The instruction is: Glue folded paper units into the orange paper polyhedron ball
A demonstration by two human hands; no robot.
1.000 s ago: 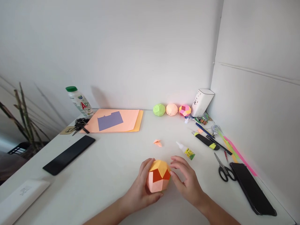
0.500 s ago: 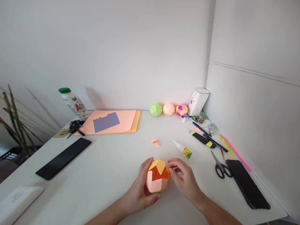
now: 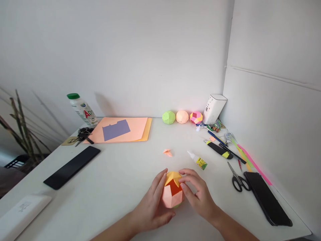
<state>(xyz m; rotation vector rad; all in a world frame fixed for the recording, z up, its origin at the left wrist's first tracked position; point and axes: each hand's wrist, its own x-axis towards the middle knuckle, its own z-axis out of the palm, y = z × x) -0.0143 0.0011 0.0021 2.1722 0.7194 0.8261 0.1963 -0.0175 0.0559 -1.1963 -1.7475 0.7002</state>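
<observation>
Between my hands near the front of the table is a faceted paper ball [image 3: 172, 197], peach at the front, yellow on top and green below, with an orange-red opening in its side. My left hand [image 3: 151, 204] holds it from the left, fingers along its side and thumb low in front. On its upper right, the fingertips of my right hand [image 3: 199, 192] press at the yellow part. A small folded peach paper piece [image 3: 168, 152] lies beyond the ball. To its right is a small glue bottle [image 3: 198, 160] on its side.
Scissors [image 3: 237, 179], a phone [image 3: 268, 198] and a utility knife [image 3: 219, 149] lie at right. Three faceted paper balls [image 3: 182, 117] stand by the wall beside a white box [image 3: 214, 108]. Peach sheets [image 3: 136, 129], keys [image 3: 85, 134], a bottle [image 3: 84, 110] and a black slab [image 3: 72, 167] are left.
The paper ball has turned a little between my hands, so its opening now faces more to the right. My right fingers have moved onto its upper edge. The view has shifted slightly.
</observation>
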